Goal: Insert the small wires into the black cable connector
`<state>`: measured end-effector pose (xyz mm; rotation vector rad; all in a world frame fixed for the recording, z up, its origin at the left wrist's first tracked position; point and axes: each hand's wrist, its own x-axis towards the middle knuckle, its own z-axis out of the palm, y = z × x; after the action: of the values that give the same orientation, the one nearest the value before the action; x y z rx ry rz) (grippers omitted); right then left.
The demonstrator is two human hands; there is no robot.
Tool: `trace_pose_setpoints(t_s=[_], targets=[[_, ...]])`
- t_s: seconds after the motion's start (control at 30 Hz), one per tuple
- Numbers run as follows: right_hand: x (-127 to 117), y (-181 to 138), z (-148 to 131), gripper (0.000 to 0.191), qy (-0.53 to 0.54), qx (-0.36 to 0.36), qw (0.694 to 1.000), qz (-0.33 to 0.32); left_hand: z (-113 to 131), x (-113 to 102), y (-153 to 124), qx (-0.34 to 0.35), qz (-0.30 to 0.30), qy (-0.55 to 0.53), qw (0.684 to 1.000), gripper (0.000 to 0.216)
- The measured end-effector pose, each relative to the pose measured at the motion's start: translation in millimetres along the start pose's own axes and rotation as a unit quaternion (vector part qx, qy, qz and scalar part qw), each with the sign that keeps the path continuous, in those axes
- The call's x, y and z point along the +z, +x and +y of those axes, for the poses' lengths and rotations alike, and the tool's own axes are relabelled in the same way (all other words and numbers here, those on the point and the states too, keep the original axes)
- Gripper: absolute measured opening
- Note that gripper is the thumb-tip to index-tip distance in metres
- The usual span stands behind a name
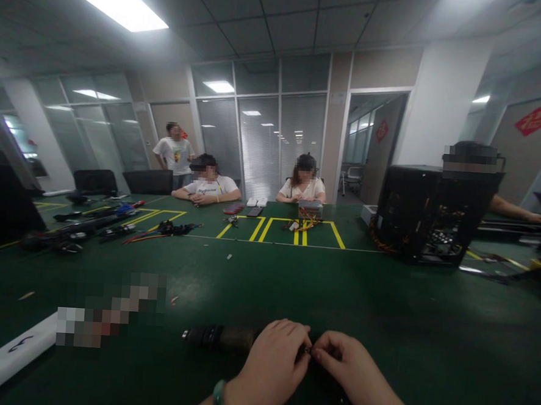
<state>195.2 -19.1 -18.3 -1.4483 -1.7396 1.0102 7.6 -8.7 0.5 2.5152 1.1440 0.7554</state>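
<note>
The left hand (275, 358) and right hand (354, 369) meet, fingertips bent in at a small dark piece (308, 350); which one pinches it, I cannot tell. A dark tool (220, 337) lies on the green table (265, 281), partly behind the left hand; beyond stands a black computer case (403, 204).

Dark cylindrical tool (237, 339) partly hidden behind left hand (275, 363). Tiny piece (308, 350) between it and right hand (343, 358) too small to identify, possibly metal. White bar (16, 352) cropped by left edge, far end pixelated. Person (506, 206) mostly blocked by black computer case (423, 215).
</note>
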Motion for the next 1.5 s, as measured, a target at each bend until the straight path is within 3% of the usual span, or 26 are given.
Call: trace_pose_setpoints(t_s=[0.27,0.7,1.1,1.5], targets=[[2.8,-0.5,5.6,0.012,-0.048,-0.014,0.999,0.021,0.3,-1.6,0.4,-0.002,-0.014,0.015,1.000,0.014],[0.2,-0.1,1.5,0.016,-0.008,-0.008,1.000,0.004,2.4,-0.6,1.7,-0.001,0.002,0.013,1.000,0.015],[0.0,0.6,2.5,0.014,-0.049,-0.006,0.999,0.010,0.7,-0.2,0.6,-0.001,-0.015,0.023,1.000,0.013],[-2.7,-1.2,-3.4,0.018,0.000,0.001,1.000,-0.005,-0.1,1.3,0.4,0.003,0.006,0.011,1.000,0.017]])
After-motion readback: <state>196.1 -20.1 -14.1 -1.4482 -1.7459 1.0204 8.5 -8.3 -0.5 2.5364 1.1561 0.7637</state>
